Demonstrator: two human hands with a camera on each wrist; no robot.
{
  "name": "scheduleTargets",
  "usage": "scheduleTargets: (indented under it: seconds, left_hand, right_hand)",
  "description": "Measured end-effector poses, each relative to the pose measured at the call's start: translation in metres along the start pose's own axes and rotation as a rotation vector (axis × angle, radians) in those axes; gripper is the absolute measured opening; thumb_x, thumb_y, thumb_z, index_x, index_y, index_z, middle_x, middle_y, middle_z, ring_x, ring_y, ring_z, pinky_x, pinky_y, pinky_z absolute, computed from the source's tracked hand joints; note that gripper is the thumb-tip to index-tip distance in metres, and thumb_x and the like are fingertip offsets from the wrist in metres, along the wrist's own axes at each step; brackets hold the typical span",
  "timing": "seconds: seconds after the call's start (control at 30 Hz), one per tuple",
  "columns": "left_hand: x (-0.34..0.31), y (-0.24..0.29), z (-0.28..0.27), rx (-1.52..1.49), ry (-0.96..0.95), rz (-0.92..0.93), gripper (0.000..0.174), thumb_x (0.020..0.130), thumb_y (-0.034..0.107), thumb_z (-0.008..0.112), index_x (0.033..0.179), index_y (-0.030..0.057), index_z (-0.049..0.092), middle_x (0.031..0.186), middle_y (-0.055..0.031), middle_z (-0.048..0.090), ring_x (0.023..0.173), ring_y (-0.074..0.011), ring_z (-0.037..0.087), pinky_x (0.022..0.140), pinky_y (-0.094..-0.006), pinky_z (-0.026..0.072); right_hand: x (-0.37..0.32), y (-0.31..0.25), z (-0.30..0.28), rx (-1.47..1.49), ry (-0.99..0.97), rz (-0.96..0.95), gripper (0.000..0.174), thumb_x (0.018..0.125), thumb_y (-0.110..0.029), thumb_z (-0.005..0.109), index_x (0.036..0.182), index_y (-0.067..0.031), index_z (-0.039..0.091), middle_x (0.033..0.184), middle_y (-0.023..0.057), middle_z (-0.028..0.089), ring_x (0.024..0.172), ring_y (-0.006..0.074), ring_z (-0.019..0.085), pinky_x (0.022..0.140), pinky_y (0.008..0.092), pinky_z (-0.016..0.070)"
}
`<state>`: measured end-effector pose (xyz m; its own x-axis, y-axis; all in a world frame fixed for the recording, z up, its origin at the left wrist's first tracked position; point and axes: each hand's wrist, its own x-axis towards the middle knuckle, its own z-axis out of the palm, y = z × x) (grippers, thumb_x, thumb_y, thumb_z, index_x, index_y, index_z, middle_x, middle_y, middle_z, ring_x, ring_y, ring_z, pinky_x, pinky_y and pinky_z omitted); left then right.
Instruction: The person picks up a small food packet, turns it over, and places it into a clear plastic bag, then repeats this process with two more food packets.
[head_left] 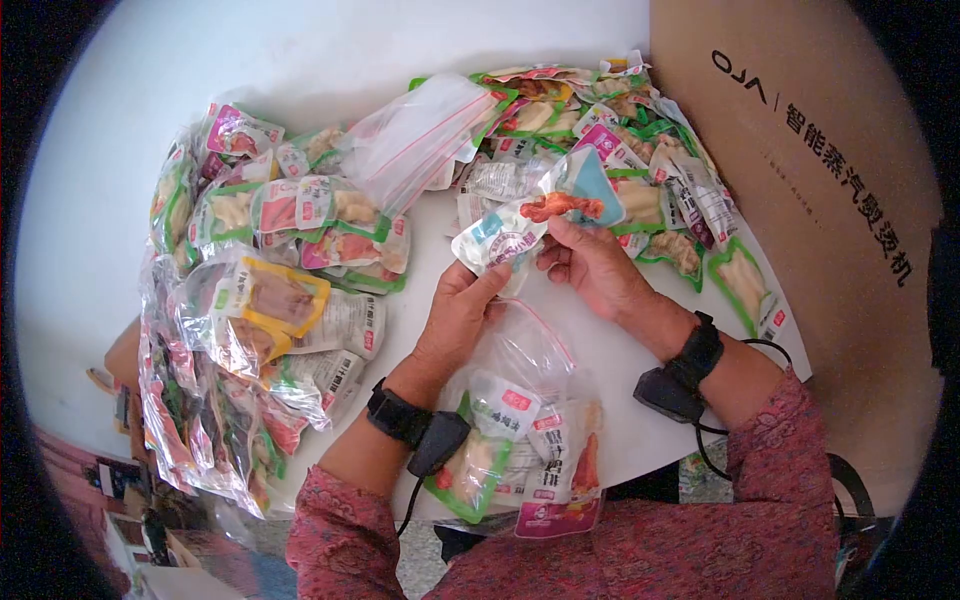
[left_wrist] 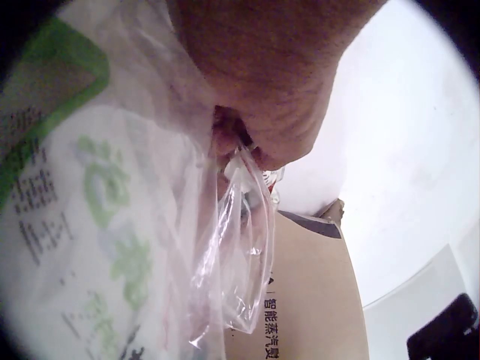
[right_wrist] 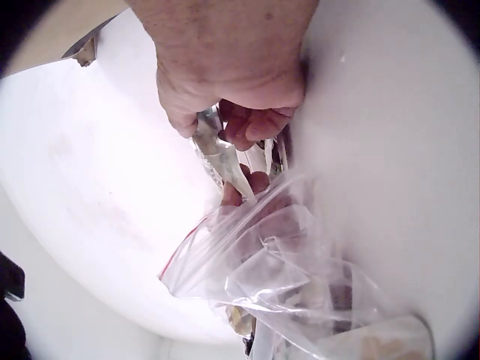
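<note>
A blue and white snack packet (head_left: 590,185) with a picture of brown meat is held up between both hands. The left hand (head_left: 462,305) pinches its lower left end, and also seems to hold the top of a clear zip bag (head_left: 525,345). With thumb and curled fingers, the right hand (head_left: 600,272) grips the packet's lower right edge. Inside the zip bag, near the person's body, lie a green-edged packet (head_left: 480,465) and a purple-ended packet (head_left: 560,480). In the right wrist view the bag's red-lined opening (right_wrist: 184,251) hangs below the right hand (right_wrist: 232,82).
Filled bags of packets (head_left: 330,215) are heaped at the left, and loose packets (head_left: 640,200) at the back right. Empty-looking zip bags (head_left: 420,140) lie between them on the white table (head_left: 385,345). A large cardboard box (head_left: 820,190) stands at the right.
</note>
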<state>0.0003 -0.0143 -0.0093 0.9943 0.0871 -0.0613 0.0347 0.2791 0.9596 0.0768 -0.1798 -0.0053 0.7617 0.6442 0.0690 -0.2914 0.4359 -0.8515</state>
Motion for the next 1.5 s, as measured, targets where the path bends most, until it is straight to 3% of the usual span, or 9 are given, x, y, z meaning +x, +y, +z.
scheduleTargets:
  seconds: [0.13, 0.23, 0.3, 0.4, 1.03, 1.1, 1.33, 1.4, 1.5]
  left_hand:
    - [-0.005, 0.009, 0.001, 0.07, -0.007, -0.046, 0.022, 0.085, 0.013, 0.053, 0.106, 0.0077, 0.053, 0.094, -0.002, 0.059, 0.077, -0.0095, 0.057, 0.059, -0.0218, 0.0465]
    - [-0.006, 0.011, 0.002, 0.136, -0.028, -0.074, 0.02, 0.084, 0.015, 0.053, 0.104, 0.0088, 0.054, 0.088, 0.0004, 0.059, 0.067, -0.0065, 0.055, 0.053, -0.0195, 0.0431]
    - [0.0, 0.002, 0.002, 0.021, -0.042, 0.023, 0.017, 0.084, 0.017, 0.054, 0.1, 0.0107, 0.055, 0.077, 0.0047, 0.057, 0.053, -0.0022, 0.046, 0.042, -0.0165, 0.0335]
    - [-0.005, 0.01, 0.005, 0.106, -0.009, -0.038, 0.018, 0.086, 0.016, 0.052, 0.102, 0.0099, 0.055, 0.074, 0.0077, 0.052, 0.053, 0.0001, 0.039, 0.046, -0.0155, 0.0323]
    - [-0.003, 0.006, 0.003, 0.125, -0.008, -0.021, 0.025, 0.084, 0.014, 0.052, 0.109, 0.0096, 0.051, 0.085, 0.0047, 0.054, 0.061, -0.0022, 0.044, 0.052, -0.017, 0.0367]
    - [-0.003, 0.006, 0.003, 0.095, 0.011, -0.029, 0.025, 0.081, 0.008, 0.052, 0.107, 0.0102, 0.051, 0.083, 0.0032, 0.057, 0.056, -0.003, 0.046, 0.044, -0.0167, 0.0354]
    - [-0.003, 0.007, 0.005, 0.075, 0.034, -0.032, 0.025, 0.081, 0.009, 0.052, 0.106, 0.0097, 0.051, 0.082, 0.0028, 0.056, 0.054, -0.0036, 0.045, 0.045, -0.0174, 0.0344]
    - [-0.003, 0.007, 0.004, 0.111, 0.003, -0.036, 0.029, 0.084, 0.011, 0.05, 0.112, 0.0083, 0.048, 0.086, 0.0034, 0.055, 0.061, -0.0027, 0.044, 0.052, -0.0176, 0.037]
    - [-0.005, 0.01, 0.003, 0.132, -0.025, -0.049, 0.03, 0.082, 0.01, 0.05, 0.112, 0.0082, 0.048, 0.086, 0.0031, 0.055, 0.06, -0.0029, 0.044, 0.051, -0.0177, 0.0368]
  right_hand:
    - [0.002, 0.003, 0.001, 0.048, 0.064, 0.018, 0.028, 0.079, -0.032, 0.059, 0.098, -0.0111, 0.057, 0.077, -0.0012, 0.056, 0.067, 0.0086, 0.054, 0.055, 0.0206, 0.0391]
    - [0.004, 0.007, -0.002, 0.074, 0.105, 0.022, 0.028, 0.077, -0.03, 0.061, 0.096, -0.0109, 0.057, 0.074, -0.0013, 0.055, 0.064, 0.0092, 0.055, 0.053, 0.021, 0.0391]
    - [0.004, 0.008, -0.003, 0.094, 0.112, 0.028, 0.026, 0.076, -0.029, 0.062, 0.093, -0.01, 0.057, 0.074, -0.0001, 0.056, 0.065, 0.0104, 0.056, 0.053, 0.0221, 0.0401]
    - [0.004, 0.006, -0.002, 0.114, 0.113, 0.026, 0.024, 0.076, -0.026, 0.062, 0.092, -0.0079, 0.056, 0.074, 0.0014, 0.057, 0.065, 0.0115, 0.057, 0.055, 0.0227, 0.0419]
    - [0.005, 0.005, -0.006, 0.077, 0.06, 0.018, 0.022, 0.078, -0.024, 0.06, 0.091, -0.0065, 0.057, 0.075, 0.0019, 0.058, 0.065, 0.0107, 0.057, 0.056, 0.0217, 0.0442]
    - [0.005, 0.005, -0.006, 0.07, 0.061, 0.023, 0.022, 0.078, -0.024, 0.06, 0.092, -0.0068, 0.056, 0.076, 0.0016, 0.058, 0.065, 0.0106, 0.056, 0.056, 0.0218, 0.0441]
    - [0.004, 0.004, -0.006, 0.085, 0.044, 0.035, 0.024, 0.078, -0.025, 0.061, 0.093, -0.0083, 0.056, 0.078, 0.0005, 0.058, 0.065, 0.0107, 0.056, 0.056, 0.0222, 0.0437]
    - [0.004, 0.004, -0.006, 0.084, 0.043, 0.042, 0.023, 0.078, -0.025, 0.061, 0.093, -0.0085, 0.056, 0.078, 0.0007, 0.058, 0.065, 0.0109, 0.056, 0.056, 0.0222, 0.0437]
    - [0.004, 0.004, -0.006, 0.077, 0.049, 0.033, 0.023, 0.078, -0.026, 0.061, 0.091, -0.0087, 0.055, 0.077, 0.001, 0.058, 0.064, 0.0113, 0.056, 0.054, 0.0223, 0.0438]
